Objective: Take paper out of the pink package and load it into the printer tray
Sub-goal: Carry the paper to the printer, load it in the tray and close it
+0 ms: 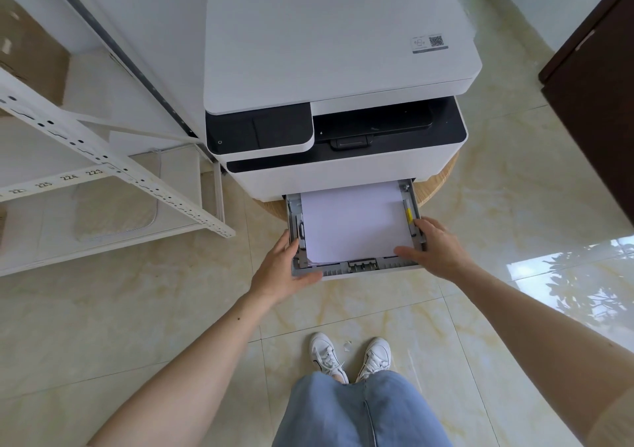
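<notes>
You are looking down on the printer (pixel 339 79), a white and black machine that fills the upper centre of the frame and sits on a round wooden stand (pixel 442 179). Its tray (pixel 356 270) is pulled out toward you at the centre of the frame, and a stack of white paper (pixel 353 220) lies flat inside it, between the grey side guides, with its near edge just behind the tray's front wall. Your left hand (pixel 281 271) grips the tray's lower left corner, thumb along the front edge and fingers wrapped up the outer left side. Your right hand (pixel 434 249) is at the tray's right side, fingers over the right rail below the yellow tab (pixel 409 215) and the thumb resting on the near right corner of the paper. The two hands are well apart, one at each side of the tray. A white metal shelving rack (pixel 103 161) stands at the left of the frame. Your white shoes (pixel 350 355) and blue jeans show at the bottom centre on the pale marbled floor tiles (pixel 137 309). The pink package is nowhere in this view.
</notes>
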### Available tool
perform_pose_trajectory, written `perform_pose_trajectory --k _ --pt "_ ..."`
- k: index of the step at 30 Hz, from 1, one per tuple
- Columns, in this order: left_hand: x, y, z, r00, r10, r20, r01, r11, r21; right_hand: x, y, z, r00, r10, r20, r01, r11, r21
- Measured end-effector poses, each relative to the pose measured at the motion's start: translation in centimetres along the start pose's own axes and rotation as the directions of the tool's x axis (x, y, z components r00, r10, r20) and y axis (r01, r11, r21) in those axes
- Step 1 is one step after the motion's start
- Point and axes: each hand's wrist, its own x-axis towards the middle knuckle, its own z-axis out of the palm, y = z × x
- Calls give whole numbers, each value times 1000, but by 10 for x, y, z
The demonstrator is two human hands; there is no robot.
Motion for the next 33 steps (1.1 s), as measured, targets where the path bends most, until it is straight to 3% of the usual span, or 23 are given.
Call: perform_pose_trajectory --k 5,13,33 --pt "-7 -7 6 995 -95 42 93 994 56 -13 4 -1 996 -6 86 16 994 -112" --pt "-13 -7 8 997 -43 -70 45 998 37 -20 10 -1 991 -75 112 104 953 -283" --pt "17 -10 -9 989 -17 -149 17 1000 -6 9 -8 -18 993 -98 67 113 956 -270"
